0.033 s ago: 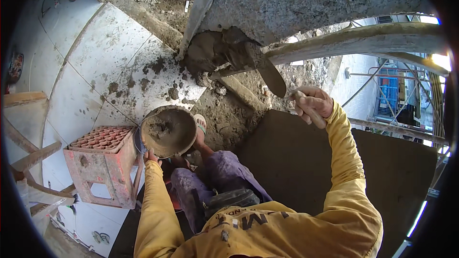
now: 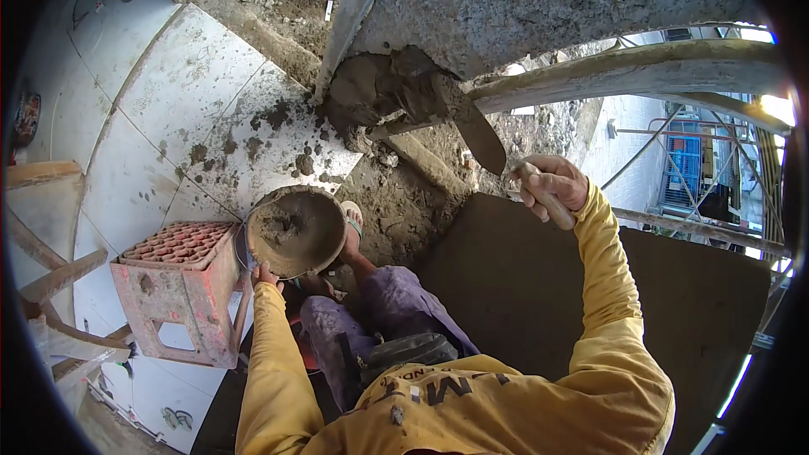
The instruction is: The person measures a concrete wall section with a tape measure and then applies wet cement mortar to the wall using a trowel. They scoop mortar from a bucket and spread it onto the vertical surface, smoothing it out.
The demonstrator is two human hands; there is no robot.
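Note:
My left hand is closed on the near rim of a round mortar bucket, its fingers partly hidden. Grey-brown wet mortar lies inside and coats the walls. Held out to the right, my right hand wraps round the worn handle of a trowel. The trowel's dirty blade points up and left, its far end against a dark mass of wet mortar. That mass sits in the corner where an upright board meets the rough grey wall surface.
A faded red plastic crate stands left of the bucket. Mortar splashes dot the white tiled floor. A long beam runs to the right from the corner. A dark board lies beneath my right arm, with scaffold poles beyond.

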